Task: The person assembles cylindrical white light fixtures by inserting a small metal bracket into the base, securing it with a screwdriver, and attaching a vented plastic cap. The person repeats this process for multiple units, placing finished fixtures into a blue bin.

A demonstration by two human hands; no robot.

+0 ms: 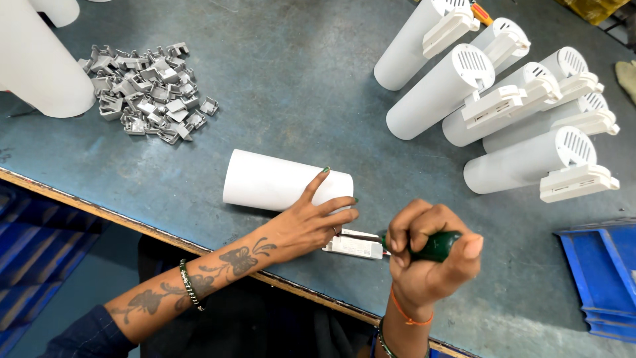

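A white cylindrical lamp housing lies on its side near the front edge of the grey-blue worktable. My left hand rests on its right end, fingers spread across the cylinder. A small white rectangular bracket sits on the table just below that hand. My right hand is closed around a dark green screwdriver handle, whose tip end points left toward the bracket; the shaft is mostly hidden.
Several assembled white cylinder lamps with brackets lie at the back right. A heap of small grey plastic clips sits back left beside more white cylinders. A blue bin stands at the right edge.
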